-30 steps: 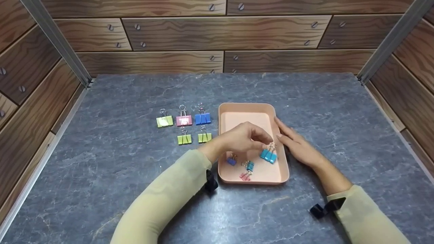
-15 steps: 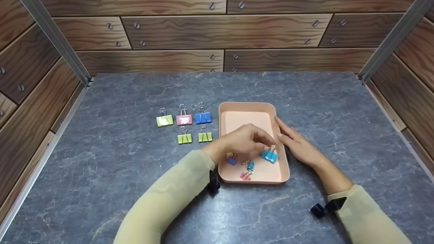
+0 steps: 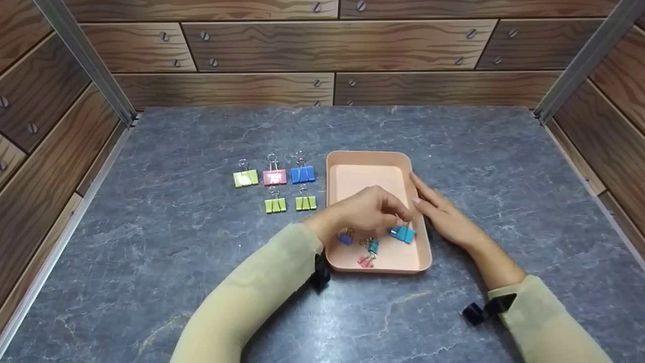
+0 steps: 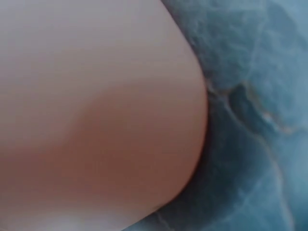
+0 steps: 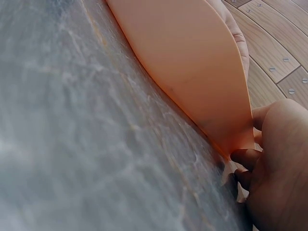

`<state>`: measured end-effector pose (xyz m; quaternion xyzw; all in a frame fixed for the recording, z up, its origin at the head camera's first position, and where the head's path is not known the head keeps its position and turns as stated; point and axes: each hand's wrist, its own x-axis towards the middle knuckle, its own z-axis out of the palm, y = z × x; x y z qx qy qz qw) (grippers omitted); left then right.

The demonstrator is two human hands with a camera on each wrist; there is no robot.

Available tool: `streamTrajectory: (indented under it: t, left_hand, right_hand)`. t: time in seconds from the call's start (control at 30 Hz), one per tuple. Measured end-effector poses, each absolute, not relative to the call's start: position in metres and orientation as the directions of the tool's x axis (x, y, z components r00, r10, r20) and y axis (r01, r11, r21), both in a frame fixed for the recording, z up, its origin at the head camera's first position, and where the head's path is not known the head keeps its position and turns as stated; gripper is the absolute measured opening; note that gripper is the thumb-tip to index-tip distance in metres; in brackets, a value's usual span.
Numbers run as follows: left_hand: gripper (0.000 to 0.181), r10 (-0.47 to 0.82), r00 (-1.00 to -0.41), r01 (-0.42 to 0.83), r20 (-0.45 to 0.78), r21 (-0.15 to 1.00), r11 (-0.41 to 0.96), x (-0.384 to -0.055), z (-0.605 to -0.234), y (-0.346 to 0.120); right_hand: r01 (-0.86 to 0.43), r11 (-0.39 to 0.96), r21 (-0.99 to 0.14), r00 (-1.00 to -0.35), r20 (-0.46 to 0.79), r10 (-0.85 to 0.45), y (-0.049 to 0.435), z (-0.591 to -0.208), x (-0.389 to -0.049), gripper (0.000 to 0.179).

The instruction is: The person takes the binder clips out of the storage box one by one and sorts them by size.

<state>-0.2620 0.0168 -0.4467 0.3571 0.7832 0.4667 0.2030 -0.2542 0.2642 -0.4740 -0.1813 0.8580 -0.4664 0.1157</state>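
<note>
A peach tray [image 3: 368, 270] lies on the table with small binder clips inside. My left hand [image 3: 367, 209] reaches over it, thumb and fingers pinching the wire handles of a teal binder clip [image 3: 403, 234] near the right wall. Left of that clip lie a small dark blue clip [image 3: 345, 239], a small teal clip [image 3: 373, 246] and a small pink clip [image 3: 366, 261]. My right hand [image 3: 446, 219] rests along the tray's outer right side, fingers extended against the wall. Close up, the right wrist view shows the right hand [image 5: 281, 163] at the tray wall [image 5: 192, 62].
To the tray's left stand larger binder clips in two rows: lime [image 3: 246, 178], pink [image 3: 274, 177] and blue [image 3: 303, 174] behind, two lime clips [image 3: 275, 205] in front. Wood-patterned panels [image 3: 332, 45] border the dark marbled table [image 3: 151, 227].
My left hand has shifted slightly right and toward me, and the teal clip in its fingers has turned a little. The right hand stays against the tray.
</note>
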Motion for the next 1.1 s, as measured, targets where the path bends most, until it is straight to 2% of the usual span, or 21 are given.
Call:
streamTrajectory:
  t: [0.4,0.7,1.1]
  left_hand:
    - [0.015,0.733,-0.678,0.380,0.044,0.876,0.298,-0.261,-0.448,0.016]
    - [0.010,0.689,-0.724,0.321,0.030,0.899,0.298,-0.261,-0.446,0.010]
    - [0.011,0.653,-0.756,0.337,0.046,0.883,0.328,-0.261,-0.432,-0.010]
  right_hand:
    - [-0.203,0.499,-0.843,-0.908,-0.029,-0.419,0.264,-0.472,-0.253,0.061]
    - [-0.198,0.495,-0.846,-0.911,-0.028,-0.412,0.263,-0.470,-0.251,0.060]
    - [-0.213,0.481,-0.850,-0.908,-0.009,-0.419,0.263,-0.472,-0.253,0.060]
